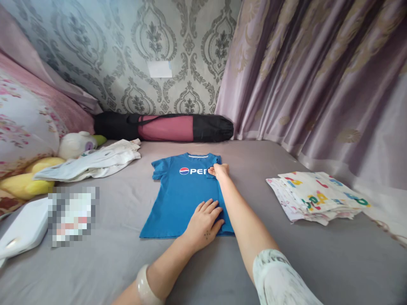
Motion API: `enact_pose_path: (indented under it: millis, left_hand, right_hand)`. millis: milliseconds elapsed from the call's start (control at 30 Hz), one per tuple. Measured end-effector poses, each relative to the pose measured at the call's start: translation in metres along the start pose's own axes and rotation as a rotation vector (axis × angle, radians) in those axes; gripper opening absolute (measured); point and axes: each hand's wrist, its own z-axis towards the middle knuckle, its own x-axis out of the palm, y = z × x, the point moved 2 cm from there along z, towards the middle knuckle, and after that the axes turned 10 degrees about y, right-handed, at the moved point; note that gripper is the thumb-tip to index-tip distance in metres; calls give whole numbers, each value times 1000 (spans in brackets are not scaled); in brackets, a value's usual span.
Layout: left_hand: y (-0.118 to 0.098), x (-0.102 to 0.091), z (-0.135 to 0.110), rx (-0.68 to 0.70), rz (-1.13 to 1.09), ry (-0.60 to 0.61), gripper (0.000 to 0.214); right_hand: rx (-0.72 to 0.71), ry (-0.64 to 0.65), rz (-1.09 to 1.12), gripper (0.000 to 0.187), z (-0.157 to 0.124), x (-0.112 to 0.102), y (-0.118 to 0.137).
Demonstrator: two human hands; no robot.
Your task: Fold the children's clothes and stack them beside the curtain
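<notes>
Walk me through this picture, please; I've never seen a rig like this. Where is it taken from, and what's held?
There is no machine: one person works bare-handed, and the camera, worn on the head, looks forward and down. The left hand lies flat on a blue short-sleeved T-shirt with white lettering. The right hand has cloth at the shirt's right side in its grip. The shirt lies on a grey cloth-covered surface. To its right is a folded stack of white fabric with colourful prints; to its left, a white garment. Behind lies a long black-and-pink bag. A pixelated patch at left hides what is there.
</notes>
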Motion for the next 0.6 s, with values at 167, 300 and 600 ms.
enact_pose_path:
  millis: [167, 300, 600]
  left_hand:
    - [0, 1, 0, 11, 17, -4, 37]
    - [1, 2, 0, 21, 22, -8, 38]
    - [-2, -4, 0, -1, -26, -32, 35]
  right_hand:
    - [61, -11, 95, 6, 2, -2, 3]
    - [112, 56, 48, 8, -2, -8, 8]
    - [-110, -5, -281, 28, -2, -48, 29]
